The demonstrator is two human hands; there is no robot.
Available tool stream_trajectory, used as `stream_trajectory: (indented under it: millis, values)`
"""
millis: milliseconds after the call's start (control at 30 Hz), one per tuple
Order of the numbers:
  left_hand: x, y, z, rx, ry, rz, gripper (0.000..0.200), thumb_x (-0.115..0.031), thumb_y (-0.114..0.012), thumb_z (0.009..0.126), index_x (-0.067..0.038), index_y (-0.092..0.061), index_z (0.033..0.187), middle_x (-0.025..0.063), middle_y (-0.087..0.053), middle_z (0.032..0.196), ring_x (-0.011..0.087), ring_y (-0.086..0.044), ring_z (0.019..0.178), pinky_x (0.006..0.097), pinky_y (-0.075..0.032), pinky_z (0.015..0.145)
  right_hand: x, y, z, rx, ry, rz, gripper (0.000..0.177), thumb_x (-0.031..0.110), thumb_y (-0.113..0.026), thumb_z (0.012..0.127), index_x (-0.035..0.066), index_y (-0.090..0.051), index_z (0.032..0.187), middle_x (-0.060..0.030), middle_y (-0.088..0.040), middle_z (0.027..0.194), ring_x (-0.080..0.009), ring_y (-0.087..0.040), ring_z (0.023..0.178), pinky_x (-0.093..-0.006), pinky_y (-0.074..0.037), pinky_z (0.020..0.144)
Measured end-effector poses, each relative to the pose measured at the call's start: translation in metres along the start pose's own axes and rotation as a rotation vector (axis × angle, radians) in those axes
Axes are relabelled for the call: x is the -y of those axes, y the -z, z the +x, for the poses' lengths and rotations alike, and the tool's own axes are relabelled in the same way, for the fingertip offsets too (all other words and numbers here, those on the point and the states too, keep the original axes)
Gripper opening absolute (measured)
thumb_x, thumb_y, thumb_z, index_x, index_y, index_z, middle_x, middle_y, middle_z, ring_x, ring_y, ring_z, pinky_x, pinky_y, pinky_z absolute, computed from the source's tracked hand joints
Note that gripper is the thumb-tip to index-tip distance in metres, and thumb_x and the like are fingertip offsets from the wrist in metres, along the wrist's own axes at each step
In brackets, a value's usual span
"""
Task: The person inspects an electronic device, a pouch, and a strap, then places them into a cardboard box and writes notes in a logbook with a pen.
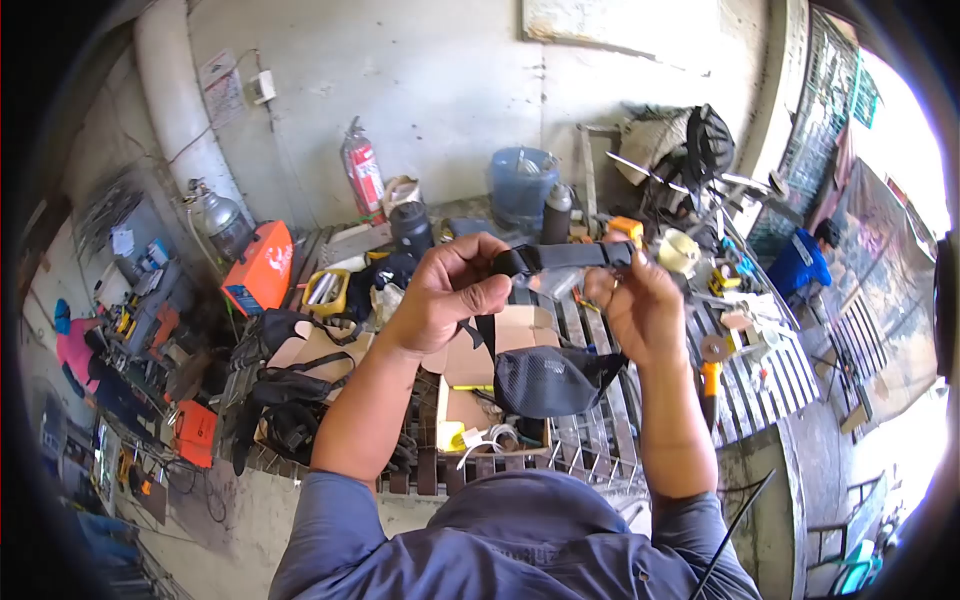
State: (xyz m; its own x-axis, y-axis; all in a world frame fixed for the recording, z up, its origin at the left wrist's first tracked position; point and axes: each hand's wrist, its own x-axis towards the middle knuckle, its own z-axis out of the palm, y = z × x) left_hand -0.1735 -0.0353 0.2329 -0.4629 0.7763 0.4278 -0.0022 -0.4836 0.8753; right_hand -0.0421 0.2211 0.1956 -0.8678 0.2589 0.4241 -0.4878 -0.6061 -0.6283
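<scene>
Stretched level between my two raised hands is a black strap (575, 256) with a buckle-like piece near its left part. My left hand (460, 290) pinches its left end between thumb and fingers. At the other end, my right hand (640, 300) has its fingers closed on the strap. Below them a dark grey mesh pouch or cap-like item (550, 382) rests beside an open cardboard box (463, 405). White cable (495, 437) and small yellow items lie in the box.
The slatted metal table (590, 440) also bears black bags (290, 385), a yellow bin (326, 290), a blue bucket (522, 190), a fire extinguisher (363, 172) and an angle grinder (711, 380). One person (80, 350) is at far left, another (802, 260) at right.
</scene>
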Motion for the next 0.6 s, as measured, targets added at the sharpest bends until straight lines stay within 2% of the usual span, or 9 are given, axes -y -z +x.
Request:
stream_trajectory:
  millis: [100,167,267,300,367,433,500,567,600]
  values:
    - [-0.028,-0.019,0.002,-0.007,-0.105,0.194,0.030,-0.009,-0.082,0.098,-0.005,-0.063,0.121,-0.0025,-0.065,0.103,0.0049,-0.059,0.088,0.0230,-0.047,0.078,-0.008,0.007,-0.002,0.038,-0.200,-0.109,0.055,0.039,-0.053,0.117,-0.014,-0.063,0.132,-0.0251,-0.078,0.113,-0.0345,-0.079,0.095,-0.0462,-0.064,0.086]
    - [-0.044,-0.027,0.003,-0.043,-0.076,0.217,0.027,-0.011,-0.082,0.100,-0.006,-0.064,0.119,-0.0053,-0.064,0.102,0.0037,-0.059,0.091,0.0222,-0.047,0.080,0.001,-0.019,-0.005,-0.037,-0.348,-0.162,0.059,0.043,-0.047,0.120,-0.012,-0.070,0.116,-0.0257,-0.079,0.103,-0.0320,-0.078,0.076,-0.0399,-0.062,0.062]
    - [-0.063,-0.036,0.001,-0.077,-0.072,0.307,0.023,-0.010,-0.079,0.103,-0.006,-0.064,0.120,-0.0064,-0.064,0.102,0.0032,-0.058,0.092,0.0229,-0.049,0.083,0.028,-0.042,-0.007,0.176,-0.648,-0.744,0.059,0.049,-0.059,0.115,-0.004,-0.072,0.090,-0.0157,-0.076,0.074,-0.0252,-0.074,0.057,-0.0329,-0.056,0.051]
    - [-0.066,-0.040,0.001,-0.081,-0.064,0.351,0.023,-0.010,-0.079,0.103,-0.006,-0.064,0.120,-0.0065,-0.064,0.101,0.0032,-0.058,0.092,0.0229,-0.049,0.082,0.031,-0.054,-0.010,0.179,-0.627,-0.946,0.053,0.044,-0.073,0.109,-0.002,-0.071,0.082,-0.0124,-0.072,0.068,-0.0206,-0.068,0.053,-0.0314,-0.051,0.050]
    - [-0.067,-0.050,-0.003,-0.093,-0.036,0.433,0.022,-0.010,-0.078,0.103,-0.006,-0.063,0.119,-0.0065,-0.063,0.100,0.0031,-0.058,0.092,0.0228,-0.048,0.082,0.023,-0.060,-0.011,0.190,-0.100,-1.215,0.047,0.036,-0.084,0.103,-0.001,-0.068,0.078,-0.0085,-0.067,0.066,-0.0188,-0.062,0.056,-0.0328,-0.051,0.057]
    - [-0.068,-0.049,-0.008,-0.075,0.046,0.510,0.023,-0.008,-0.078,0.103,-0.005,-0.063,0.119,-0.0060,-0.061,0.099,0.0034,-0.056,0.090,0.0253,-0.048,0.081,0.012,-0.076,-0.001,0.268,0.381,-1.156,0.037,0.028,-0.085,0.101,-0.003,-0.069,0.113,-0.0120,-0.068,0.100,-0.0167,-0.065,0.093,-0.0342,-0.054,0.084]
    - [-0.075,-0.053,-0.014,-0.052,0.132,0.575,0.024,-0.008,-0.079,0.102,-0.004,-0.062,0.119,-0.0059,-0.061,0.099,0.0040,-0.055,0.089,0.0263,-0.047,0.081,-0.007,-0.083,0.013,0.412,0.451,-0.945,0.048,0.021,-0.081,0.104,-0.002,-0.058,0.140,-0.0154,-0.065,0.120,-0.0203,-0.066,0.107,-0.0356,-0.054,0.093]
    - [-0.076,-0.057,-0.017,-0.096,0.045,0.765,0.025,-0.007,-0.084,0.096,-0.003,-0.063,0.111,-0.0022,-0.060,0.094,0.0103,-0.056,0.089,0.0308,-0.047,0.082,-0.017,-0.089,0.014,0.485,-0.031,-0.545,0.055,0.014,-0.078,0.105,-0.001,-0.051,0.151,-0.0168,-0.065,0.132,-0.0282,-0.068,0.117,-0.0387,-0.055,0.099]
    - [-0.080,-0.053,-0.019,-0.090,0.005,0.918,0.025,-0.006,-0.085,0.095,-0.003,-0.064,0.108,-0.0011,-0.059,0.093,0.0122,-0.056,0.089,0.0321,-0.047,0.082,-0.028,-0.093,0.015,0.484,0.052,-0.508,0.048,0.010,-0.075,0.106,-0.001,-0.055,0.148,-0.0189,-0.069,0.129,-0.0300,-0.071,0.117,-0.0390,-0.056,0.098]
